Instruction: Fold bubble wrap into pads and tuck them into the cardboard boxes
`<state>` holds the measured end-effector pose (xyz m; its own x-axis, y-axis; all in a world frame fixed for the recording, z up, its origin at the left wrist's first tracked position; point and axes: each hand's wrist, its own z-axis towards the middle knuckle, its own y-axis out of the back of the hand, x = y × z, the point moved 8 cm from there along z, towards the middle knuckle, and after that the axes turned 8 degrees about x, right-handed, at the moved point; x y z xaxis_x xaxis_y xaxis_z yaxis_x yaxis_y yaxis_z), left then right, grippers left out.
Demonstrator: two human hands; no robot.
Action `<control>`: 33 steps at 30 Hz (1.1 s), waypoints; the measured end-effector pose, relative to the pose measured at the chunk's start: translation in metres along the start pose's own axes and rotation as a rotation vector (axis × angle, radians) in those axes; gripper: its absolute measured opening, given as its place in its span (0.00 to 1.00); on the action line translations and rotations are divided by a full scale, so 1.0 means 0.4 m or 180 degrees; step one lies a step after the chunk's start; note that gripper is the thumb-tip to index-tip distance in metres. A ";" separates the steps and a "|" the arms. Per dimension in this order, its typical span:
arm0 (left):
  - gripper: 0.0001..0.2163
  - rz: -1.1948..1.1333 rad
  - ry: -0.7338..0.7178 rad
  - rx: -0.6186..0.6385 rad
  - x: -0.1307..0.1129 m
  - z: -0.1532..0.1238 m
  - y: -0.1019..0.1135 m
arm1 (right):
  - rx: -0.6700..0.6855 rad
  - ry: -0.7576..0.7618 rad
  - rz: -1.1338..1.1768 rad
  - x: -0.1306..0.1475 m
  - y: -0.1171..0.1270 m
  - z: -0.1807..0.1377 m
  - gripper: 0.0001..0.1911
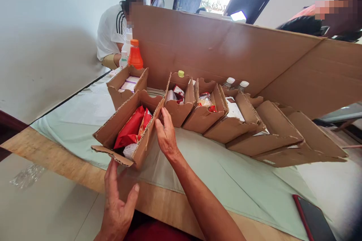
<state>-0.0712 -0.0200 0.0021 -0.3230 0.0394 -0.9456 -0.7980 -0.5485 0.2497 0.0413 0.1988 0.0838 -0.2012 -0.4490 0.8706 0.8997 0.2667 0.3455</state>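
Cardboard box [128, 130] with red packets [130, 127] sits at 10 o'clock on the table [158, 199]. My right hand [166, 135] presses open fingers on its side; my left hand [117, 203], open and empty, touches its near corner.

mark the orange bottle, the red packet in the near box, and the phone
orange bottle [135, 57], head view, on its body below the cap
red packet [129, 128], head view, on its middle, inside the near box
phone [313, 218], head view, on its dark screen
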 end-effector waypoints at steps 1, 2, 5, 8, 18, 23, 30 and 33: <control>0.37 -0.0009 -0.0044 0.0057 -0.005 0.008 -0.005 | -0.0050 0.0058 0.0004 0.004 -0.006 -0.001 0.32; 0.37 -0.0014 -0.0096 0.0113 -0.011 0.015 -0.009 | -0.0097 0.0116 0.0010 0.009 -0.011 -0.003 0.31; 0.35 0.0035 -0.0211 0.0174 -0.024 0.035 -0.013 | -0.0253 0.0188 0.0032 0.014 -0.019 -0.013 0.30; 0.34 0.0063 -0.0261 0.0226 -0.037 0.053 -0.023 | -0.0270 0.0195 0.0136 0.002 -0.020 -0.020 0.30; 0.37 -0.0258 -0.0302 0.0714 -0.062 0.202 -0.199 | -0.0335 -0.0412 0.0197 -0.202 0.007 -0.112 0.26; 0.38 -0.0332 -0.0176 0.0724 -0.061 0.342 -0.273 | -0.0364 -0.0451 0.0183 -0.241 0.011 -0.157 0.21; 0.40 -0.0374 -0.0228 0.0804 -0.061 0.429 -0.325 | -0.0265 -0.0324 0.0246 -0.226 0.009 -0.141 0.16; 0.41 -0.0441 -0.0178 0.0860 -0.049 0.428 -0.319 | -0.0218 -0.0290 0.0209 -0.215 0.010 -0.141 0.14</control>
<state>-0.0502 0.1923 0.0244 -0.2232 0.1485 -0.9634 -0.9404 -0.2929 0.1727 0.0840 0.1905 -0.0096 -0.1726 -0.3524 0.9198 0.9358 0.2327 0.2648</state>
